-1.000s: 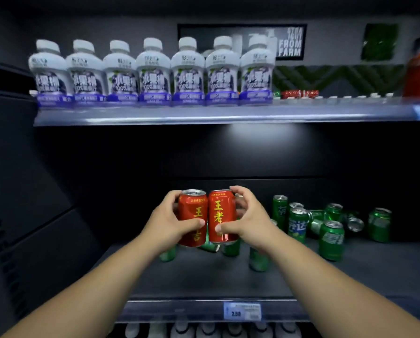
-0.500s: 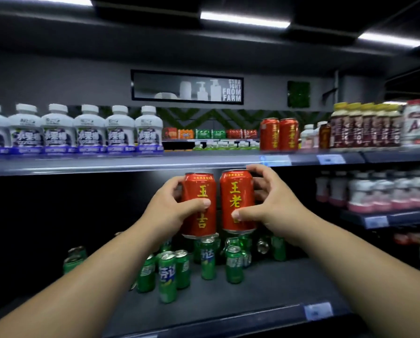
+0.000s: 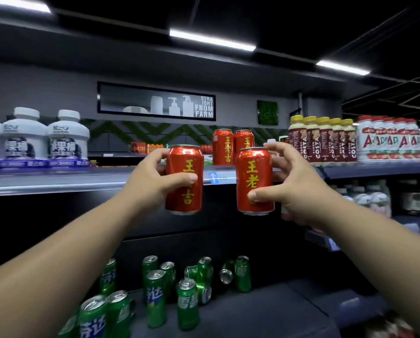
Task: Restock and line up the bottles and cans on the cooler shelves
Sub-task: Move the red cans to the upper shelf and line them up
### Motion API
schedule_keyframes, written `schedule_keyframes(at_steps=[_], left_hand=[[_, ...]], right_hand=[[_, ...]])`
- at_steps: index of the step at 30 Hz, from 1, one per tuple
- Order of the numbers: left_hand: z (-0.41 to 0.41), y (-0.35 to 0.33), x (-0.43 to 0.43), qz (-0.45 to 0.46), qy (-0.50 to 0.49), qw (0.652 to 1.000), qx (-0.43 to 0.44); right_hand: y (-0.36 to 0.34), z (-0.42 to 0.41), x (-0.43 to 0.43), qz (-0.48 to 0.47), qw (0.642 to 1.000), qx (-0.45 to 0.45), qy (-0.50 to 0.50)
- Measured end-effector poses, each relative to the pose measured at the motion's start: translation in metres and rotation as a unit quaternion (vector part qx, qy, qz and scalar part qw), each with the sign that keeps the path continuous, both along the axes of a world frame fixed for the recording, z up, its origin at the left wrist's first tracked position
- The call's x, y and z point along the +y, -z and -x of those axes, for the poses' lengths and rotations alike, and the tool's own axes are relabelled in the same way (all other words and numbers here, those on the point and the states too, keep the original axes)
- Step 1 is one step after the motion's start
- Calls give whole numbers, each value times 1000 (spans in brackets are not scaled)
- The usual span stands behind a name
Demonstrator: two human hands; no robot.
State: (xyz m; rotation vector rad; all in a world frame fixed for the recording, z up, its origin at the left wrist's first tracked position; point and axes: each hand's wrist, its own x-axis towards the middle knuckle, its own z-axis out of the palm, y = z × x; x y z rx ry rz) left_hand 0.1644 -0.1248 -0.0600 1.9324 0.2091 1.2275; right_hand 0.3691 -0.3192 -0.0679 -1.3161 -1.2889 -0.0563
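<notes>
My left hand grips a red can with yellow characters, held upright in front of the upper shelf edge. A second, identical red can is gripped by my right hand, a short gap to the right of the first. Both cans hang in the air, level with that shelf's front. Two more red cans stand side by side on the upper shelf just behind them.
White bottles line the upper shelf's left; brown-label bottles and red-label bottles fill its right. Several green cans stand and lie scattered on the lower shelf. More bottles sit on shelves at the right.
Both hands have lifted their red cans from the lower shelf's height up to the upper shelf edge and drawn them apart. My view has swung up and to the right.
</notes>
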Motion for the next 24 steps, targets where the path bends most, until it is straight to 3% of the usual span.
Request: schedule_keyframes(at_steps=[10,24], left_hand=[[-92,-67,34,-17,-20,999,-43],[-153,-73,61,18,-210,976,-57]], right_hand=[[-55,-107,16,-41,998,-16,37],[-100,-210,83,-20,998,-49,20]])
